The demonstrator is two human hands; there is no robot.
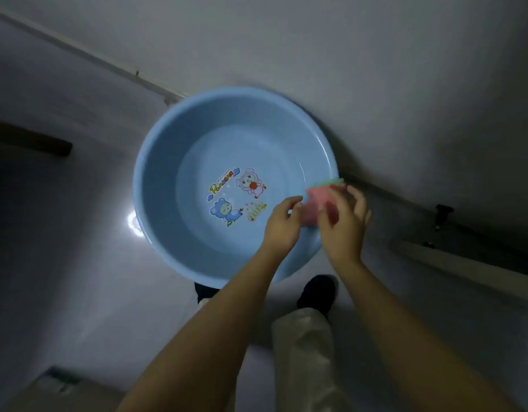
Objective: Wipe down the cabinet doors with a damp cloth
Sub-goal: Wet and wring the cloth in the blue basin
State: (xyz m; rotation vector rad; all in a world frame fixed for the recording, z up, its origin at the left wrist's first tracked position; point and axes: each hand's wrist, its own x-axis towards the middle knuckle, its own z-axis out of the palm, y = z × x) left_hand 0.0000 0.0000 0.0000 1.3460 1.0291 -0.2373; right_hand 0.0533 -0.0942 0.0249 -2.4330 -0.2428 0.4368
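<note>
A round, smooth blue plastic basin (167,162) stands on the pale floor (78,263), cartoon stickers on its bottom. Over its right rim the person's left hand (282,224) pinches the near edge of a folded pink-and-green cloth (319,194) with curled fingers. The right hand (344,227) grips the same cloth from the right, fingers bent round it. Below, a dark shoe (317,292) and pale trouser leg (301,352) stand beside the basin. Dim light blurs finer texture.
</note>
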